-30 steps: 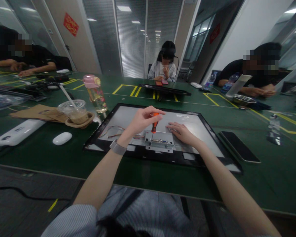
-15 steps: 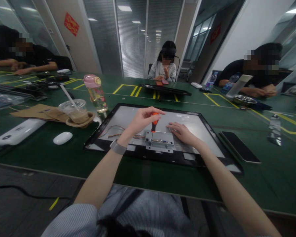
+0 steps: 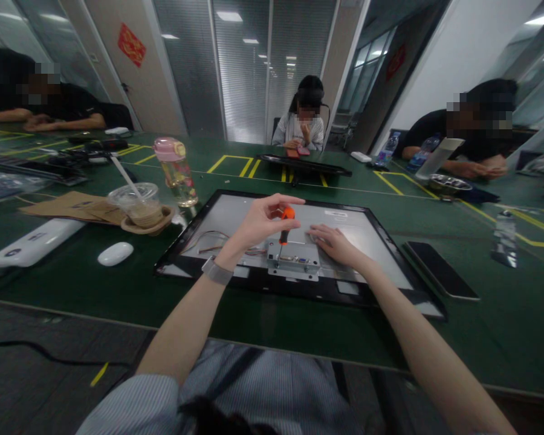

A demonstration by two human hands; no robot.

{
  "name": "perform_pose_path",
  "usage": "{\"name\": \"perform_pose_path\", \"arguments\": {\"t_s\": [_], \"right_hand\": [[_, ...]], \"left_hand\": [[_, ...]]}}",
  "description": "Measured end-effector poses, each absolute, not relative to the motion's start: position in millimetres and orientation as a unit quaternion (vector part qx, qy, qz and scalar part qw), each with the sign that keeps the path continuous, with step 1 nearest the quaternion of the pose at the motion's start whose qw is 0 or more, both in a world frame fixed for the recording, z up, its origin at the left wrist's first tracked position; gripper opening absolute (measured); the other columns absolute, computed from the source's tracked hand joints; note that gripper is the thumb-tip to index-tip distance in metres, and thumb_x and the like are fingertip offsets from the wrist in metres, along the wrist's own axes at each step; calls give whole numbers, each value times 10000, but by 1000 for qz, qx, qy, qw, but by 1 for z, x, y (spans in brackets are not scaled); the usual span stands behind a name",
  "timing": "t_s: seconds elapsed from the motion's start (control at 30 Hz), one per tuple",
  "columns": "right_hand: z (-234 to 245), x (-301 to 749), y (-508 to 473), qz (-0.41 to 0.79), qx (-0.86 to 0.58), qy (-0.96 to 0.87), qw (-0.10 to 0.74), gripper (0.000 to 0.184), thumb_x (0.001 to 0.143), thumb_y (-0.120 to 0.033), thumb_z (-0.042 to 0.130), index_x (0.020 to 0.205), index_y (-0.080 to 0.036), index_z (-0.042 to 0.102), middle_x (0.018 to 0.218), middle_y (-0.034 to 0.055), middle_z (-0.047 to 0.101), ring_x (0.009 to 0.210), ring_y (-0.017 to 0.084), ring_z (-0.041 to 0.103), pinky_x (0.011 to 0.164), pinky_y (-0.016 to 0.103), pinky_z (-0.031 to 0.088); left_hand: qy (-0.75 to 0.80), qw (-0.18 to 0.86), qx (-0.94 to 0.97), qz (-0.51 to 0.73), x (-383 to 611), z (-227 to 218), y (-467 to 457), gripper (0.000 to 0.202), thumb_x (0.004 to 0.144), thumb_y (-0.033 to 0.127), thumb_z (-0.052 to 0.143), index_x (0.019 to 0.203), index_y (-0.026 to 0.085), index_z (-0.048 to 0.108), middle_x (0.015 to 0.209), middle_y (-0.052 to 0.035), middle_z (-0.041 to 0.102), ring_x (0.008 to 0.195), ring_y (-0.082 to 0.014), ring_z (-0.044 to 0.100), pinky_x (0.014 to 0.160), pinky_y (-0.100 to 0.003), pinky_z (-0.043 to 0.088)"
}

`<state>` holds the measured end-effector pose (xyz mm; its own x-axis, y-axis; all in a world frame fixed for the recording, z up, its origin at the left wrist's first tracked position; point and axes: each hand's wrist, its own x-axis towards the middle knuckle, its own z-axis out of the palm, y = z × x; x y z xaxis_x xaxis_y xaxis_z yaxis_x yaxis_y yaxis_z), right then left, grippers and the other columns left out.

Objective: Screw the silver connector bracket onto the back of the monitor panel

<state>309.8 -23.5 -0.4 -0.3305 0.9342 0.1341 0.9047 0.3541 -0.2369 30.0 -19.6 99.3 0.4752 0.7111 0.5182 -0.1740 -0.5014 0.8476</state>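
Note:
A monitor panel (image 3: 236, 217) lies face down on the green table, its grey metal back up and a black frame around it. On its near middle sits a small metal bracket (image 3: 294, 263) with connector ports. My left hand (image 3: 263, 222) pinches the orange handle of a screwdriver (image 3: 284, 226), which stands nearly upright with its tip on the bracket's left end. My right hand (image 3: 333, 243) lies flat on the panel just right of the bracket, fingers stretched out. Thin wires (image 3: 206, 241) run across the panel's left part.
Left of the panel stand a plastic cup with a straw (image 3: 136, 205), a pink-capped bottle (image 3: 176, 172), a white mouse (image 3: 114, 254) and a white device (image 3: 31, 241). A black phone (image 3: 439, 275) lies to the right. Other people sit around the table; another panel (image 3: 303, 164) lies beyond.
The fingers of my left hand have shifted slightly on the screwdriver handle, which now leans a little differently. My right hand stays put on the panel.

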Motion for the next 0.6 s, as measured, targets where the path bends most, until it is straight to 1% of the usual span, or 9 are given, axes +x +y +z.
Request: {"name": "perform_pose_path", "arguments": {"t_s": [0.07,0.17,0.23,0.3,0.37,0.43,0.5,0.6], "right_hand": [[-1,310,-23,60,-562,-815,127,447,1033,-268,414,1442,-302,589,1576,80,507,1480,366,399,1141,695,333],[-1,310,-23,61,-564,-814,125,452,1029,-265,417,1447,-297,586,1580,86,500,1480,369,398,1140,701,331],[0,309,-23,63,-565,-813,122,453,1028,-259,421,1448,-287,587,1583,91,494,1481,368,396,1148,694,324],[1,309,-24,62,-564,-814,121,451,1026,-254,428,1446,-286,590,1577,94,502,1481,366,398,1149,688,327],[1,308,-24,58,-563,-815,124,448,1026,-252,435,1442,-294,595,1569,92,513,1477,364,405,1144,682,339],[0,308,-23,55,-564,-815,124,446,1026,-254,439,1441,-304,596,1566,86,518,1474,361,410,1142,677,347],[-1,309,-23,55,-566,-813,123,445,1028,-258,440,1442,-314,592,1567,77,518,1475,356,411,1144,674,346],[-2,310,-22,55,-566,-813,123,448,1028,-256,441,1447,-319,587,1570,70,515,1480,353,404,1147,675,341]], "left_hand": [[188,486,711,472,30,99,-20,409,742,255,823,1131,154,745,856,-25,688,755,-124,617,742,-283,550],[163,515,706,458,29,98,-20,288,820,284,747,1075,150,761,893,-61,728,811,-149,656,763,-291,559],[138,526,711,445,29,98,-19,248,842,313,729,1030,158,773,901,-72,731,835,-159,661,766,-290,557],[129,516,727,434,28,99,-18,238,818,321,762,1002,171,781,935,-72,715,839,-157,647,749,-280,548],[133,493,744,431,28,99,-18,245,762,298,818,975,180,784,956,-58,681,822,-144,624,728,-269,536],[134,479,752,432,29,99,-19,256,721,262,849,956,181,784,931,-37,640,788,-127,604,716,-266,527],[131,475,753,436,29,100,-19,244,720,237,848,946,175,779,907,-25,620,765,-118,596,711,-268,523],[128,464,756,444,28,101,-20,212,747,214,821,949,171,771,913,-26,630,761,-111,591,731,-272,524]]}}
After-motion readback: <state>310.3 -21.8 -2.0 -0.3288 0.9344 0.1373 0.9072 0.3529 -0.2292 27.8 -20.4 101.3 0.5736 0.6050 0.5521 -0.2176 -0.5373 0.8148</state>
